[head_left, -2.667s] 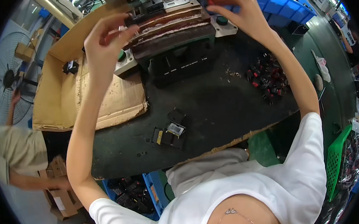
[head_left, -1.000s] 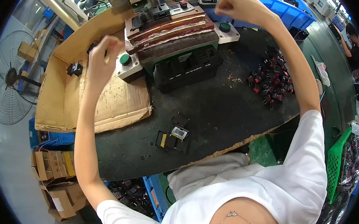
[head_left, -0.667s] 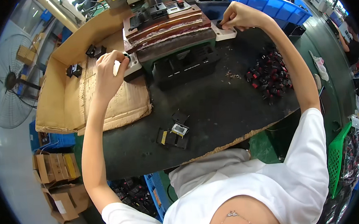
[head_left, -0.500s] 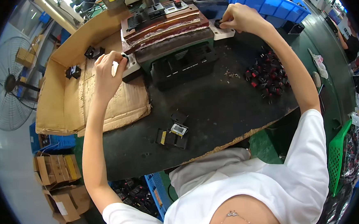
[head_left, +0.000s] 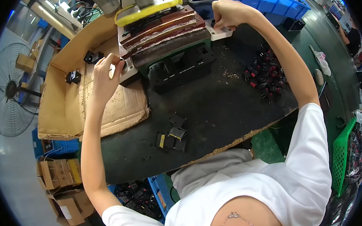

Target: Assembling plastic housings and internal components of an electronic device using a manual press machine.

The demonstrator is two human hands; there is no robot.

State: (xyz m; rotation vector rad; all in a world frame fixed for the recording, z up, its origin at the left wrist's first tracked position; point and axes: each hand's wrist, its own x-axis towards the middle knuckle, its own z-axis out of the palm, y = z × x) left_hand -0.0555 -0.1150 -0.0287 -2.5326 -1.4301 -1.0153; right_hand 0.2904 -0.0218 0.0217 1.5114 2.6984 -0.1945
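Resting, curled downward: both hands (head_left: 105, 73) (head_left: 233, 13)

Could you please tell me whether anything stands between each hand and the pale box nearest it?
Nothing visible does: the left hand is at the top of the left pale box, and the right hand is at the top of the right pale box. Each hand partly hides its box, so exact contact is unclear.

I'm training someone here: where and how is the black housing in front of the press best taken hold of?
The black housing is probably best held at its two short ends, approaching from the person's side: it stretches sideways, its long face turned that way, with the press close behind.
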